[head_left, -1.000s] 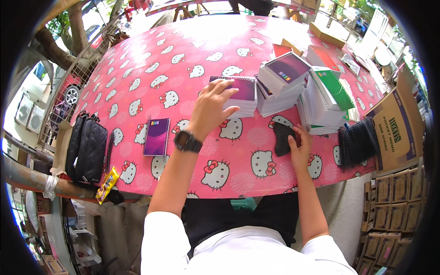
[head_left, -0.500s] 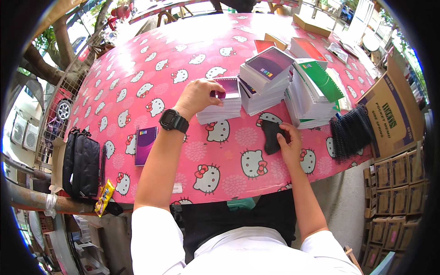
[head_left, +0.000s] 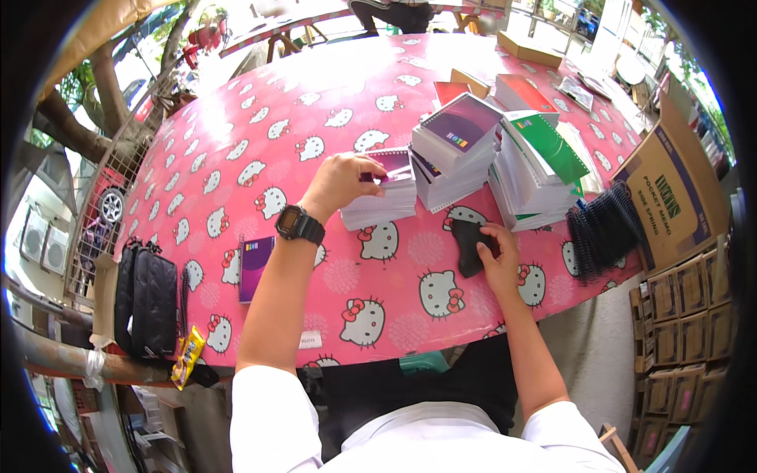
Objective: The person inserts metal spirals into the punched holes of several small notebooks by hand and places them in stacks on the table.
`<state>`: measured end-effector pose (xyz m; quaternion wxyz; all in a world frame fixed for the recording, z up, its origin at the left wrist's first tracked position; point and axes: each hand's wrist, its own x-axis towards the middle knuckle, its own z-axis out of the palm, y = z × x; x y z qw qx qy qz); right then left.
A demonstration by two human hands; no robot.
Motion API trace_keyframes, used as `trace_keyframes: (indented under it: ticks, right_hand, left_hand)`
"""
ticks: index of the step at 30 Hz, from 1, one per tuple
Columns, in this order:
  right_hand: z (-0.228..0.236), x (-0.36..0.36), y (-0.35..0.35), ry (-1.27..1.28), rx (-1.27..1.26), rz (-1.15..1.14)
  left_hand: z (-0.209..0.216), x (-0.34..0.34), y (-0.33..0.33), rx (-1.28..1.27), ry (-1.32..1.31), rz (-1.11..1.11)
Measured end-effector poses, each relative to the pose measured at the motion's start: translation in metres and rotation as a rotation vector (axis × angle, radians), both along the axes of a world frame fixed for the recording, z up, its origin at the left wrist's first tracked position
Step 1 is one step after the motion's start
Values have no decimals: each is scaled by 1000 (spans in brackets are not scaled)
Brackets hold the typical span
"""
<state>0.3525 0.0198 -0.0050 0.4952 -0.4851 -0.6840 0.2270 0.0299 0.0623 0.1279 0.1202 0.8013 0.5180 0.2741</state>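
My left hand [head_left: 344,186], a black watch on its wrist, is closed with thumb and fingers at the edge of a purple notebook cover [head_left: 392,162]. That cover tops a low stack of white-paged pads [head_left: 378,208]. To the right, my right hand [head_left: 498,258] is closed with its thumb and fingers on a black, curved object [head_left: 468,246] lying on the table; its kind I cannot make out. Beyond my hands stand a taller stack of purple notebooks [head_left: 461,126] and a stack topped by a green notebook [head_left: 550,146].
The pink patterned tablecloth [head_left: 339,268] covers the table. Black spiral coils [head_left: 603,236] lie beside a cardboard box [head_left: 674,185] at right. A single purple notebook [head_left: 256,268], a black bag [head_left: 151,299] and a yellow packet [head_left: 188,359] are at left.
The whole view has shifted slightly, with the table's near edge lower in the picture. Both hands keep their places at the purple cover and the black object.
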Motion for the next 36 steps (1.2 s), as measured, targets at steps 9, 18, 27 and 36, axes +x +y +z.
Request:
trace_keyframes:
  ticks: [9,18,27,36]
  right_hand:
    - [4,-4,-6,2,41,-51]
    - [4,-9,-11,-65,170,-121]
    - [-2,-13,-12,-161,152,-253]
    - [-2,-11,-10,-277,150,-268]
  left_hand:
    - [0,0,0,-9,-9,-22]
    - [-1,13,0,304,463,-125]
    - [20,32,10,287,858,-358]
    - [10,25,11,280,653,-348]
